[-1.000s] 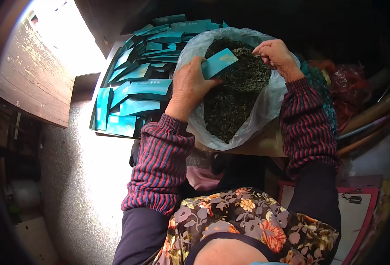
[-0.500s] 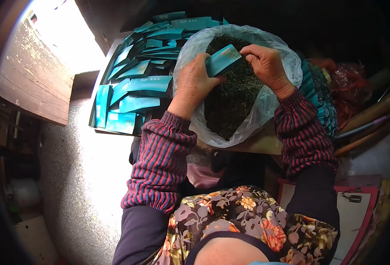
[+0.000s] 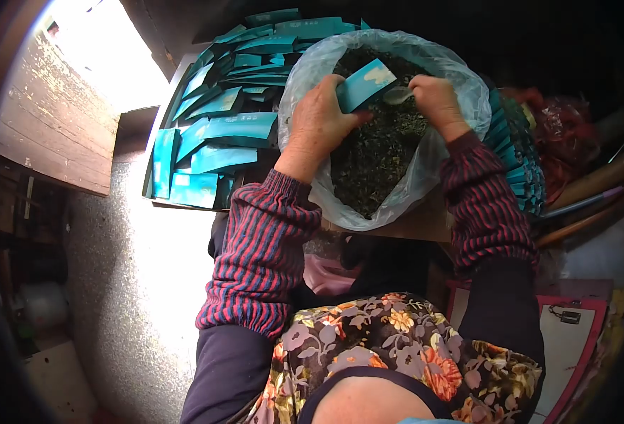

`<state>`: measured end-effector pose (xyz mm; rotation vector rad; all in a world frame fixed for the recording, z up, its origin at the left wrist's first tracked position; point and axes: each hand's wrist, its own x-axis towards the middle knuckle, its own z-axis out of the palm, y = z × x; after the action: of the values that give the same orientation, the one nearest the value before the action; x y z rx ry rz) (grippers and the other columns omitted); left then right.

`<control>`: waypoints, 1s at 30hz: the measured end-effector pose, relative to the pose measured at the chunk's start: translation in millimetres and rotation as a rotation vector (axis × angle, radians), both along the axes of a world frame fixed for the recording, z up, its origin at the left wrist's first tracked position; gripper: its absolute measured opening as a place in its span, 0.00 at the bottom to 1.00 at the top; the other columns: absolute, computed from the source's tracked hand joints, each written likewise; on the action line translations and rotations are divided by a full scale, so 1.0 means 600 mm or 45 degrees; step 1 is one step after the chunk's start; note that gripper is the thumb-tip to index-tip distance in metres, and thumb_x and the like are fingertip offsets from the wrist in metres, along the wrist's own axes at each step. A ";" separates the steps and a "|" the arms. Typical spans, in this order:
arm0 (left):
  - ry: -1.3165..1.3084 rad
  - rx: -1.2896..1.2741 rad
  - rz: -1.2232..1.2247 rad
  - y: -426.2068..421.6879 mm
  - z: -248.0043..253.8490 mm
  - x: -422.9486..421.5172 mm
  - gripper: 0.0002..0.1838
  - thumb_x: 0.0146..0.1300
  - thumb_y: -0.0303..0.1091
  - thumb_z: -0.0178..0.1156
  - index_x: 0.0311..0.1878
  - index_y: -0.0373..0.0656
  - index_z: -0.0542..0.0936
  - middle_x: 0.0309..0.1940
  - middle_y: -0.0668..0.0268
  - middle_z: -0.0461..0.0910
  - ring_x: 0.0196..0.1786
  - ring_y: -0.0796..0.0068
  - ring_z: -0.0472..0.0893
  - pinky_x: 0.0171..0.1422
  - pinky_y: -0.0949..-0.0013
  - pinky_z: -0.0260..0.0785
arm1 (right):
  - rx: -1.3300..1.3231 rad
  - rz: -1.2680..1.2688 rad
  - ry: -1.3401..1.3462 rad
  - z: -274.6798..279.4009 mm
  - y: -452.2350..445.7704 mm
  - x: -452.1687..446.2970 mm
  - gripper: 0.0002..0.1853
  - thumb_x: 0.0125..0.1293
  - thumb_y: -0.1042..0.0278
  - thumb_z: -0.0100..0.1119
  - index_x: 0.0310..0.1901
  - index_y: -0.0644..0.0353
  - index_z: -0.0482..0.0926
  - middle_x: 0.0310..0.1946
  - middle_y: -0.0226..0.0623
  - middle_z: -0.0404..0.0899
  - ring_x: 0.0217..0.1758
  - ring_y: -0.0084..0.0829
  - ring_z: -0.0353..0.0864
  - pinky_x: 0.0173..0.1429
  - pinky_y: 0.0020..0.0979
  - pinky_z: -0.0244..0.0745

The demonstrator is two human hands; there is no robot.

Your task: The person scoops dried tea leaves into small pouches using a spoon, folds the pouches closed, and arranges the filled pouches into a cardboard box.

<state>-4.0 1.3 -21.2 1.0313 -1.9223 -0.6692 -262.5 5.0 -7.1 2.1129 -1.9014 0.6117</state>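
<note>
My left hand (image 3: 319, 121) is closed around a small teal packet (image 3: 365, 85), tilted over the bag with its upper end to the right. My right hand (image 3: 438, 102) grips a spoon (image 3: 399, 95), whose pale bowl sits just right of the packet; its handle is mostly hidden in my fingers. Beneath both hands, a clear plastic bag (image 3: 460, 60) stands with its mouth spread wide. Dark green dried leaves (image 3: 375, 159), like loose tea, fill it. I cannot see inside the packet.
Many teal packets (image 3: 237, 127) lie in rows in a shallow tray (image 3: 147, 185) on the left. More packets (image 3: 517, 159) stand packed together right of the bag. Behind them are a red plastic bag (image 3: 563, 134) and some rods (image 3: 587, 201). A wooden panel (image 3: 50, 113) juts in from the left.
The spoon bowl has come into view beside the packet as my right hand moved slightly right and down. My left hand and the packet shifted a little to the right.
</note>
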 end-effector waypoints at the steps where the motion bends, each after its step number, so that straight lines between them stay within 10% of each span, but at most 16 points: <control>1: 0.003 -0.002 0.003 -0.001 0.000 0.001 0.36 0.42 0.44 0.76 0.53 0.38 0.73 0.42 0.50 0.80 0.47 0.52 0.80 0.51 0.57 0.72 | 0.003 0.001 -0.006 -0.012 0.000 0.010 0.09 0.56 0.71 0.50 0.30 0.56 0.82 0.28 0.45 0.81 0.34 0.49 0.81 0.41 0.44 0.77; 13: 0.018 -0.057 0.022 -0.004 -0.004 0.005 0.35 0.42 0.44 0.76 0.52 0.38 0.73 0.42 0.49 0.80 0.47 0.50 0.80 0.50 0.56 0.71 | 0.874 -0.052 -1.283 -0.019 -0.002 0.048 0.12 0.54 0.75 0.48 0.33 0.65 0.83 0.15 0.27 0.72 0.14 0.17 0.66 0.17 0.21 0.59; 30: -0.027 0.062 0.004 0.003 0.010 0.010 0.36 0.42 0.42 0.76 0.54 0.38 0.72 0.42 0.48 0.80 0.48 0.50 0.79 0.52 0.56 0.71 | 0.443 -0.103 -1.276 0.143 0.025 0.022 0.13 0.58 0.79 0.46 0.39 0.69 0.81 0.14 0.26 0.71 0.10 0.12 0.60 0.12 0.18 0.50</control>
<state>2.0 2.8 -15.2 1.0752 -1.9308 -0.7089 -249.4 19.9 78.4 2.0703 -2.7174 1.6545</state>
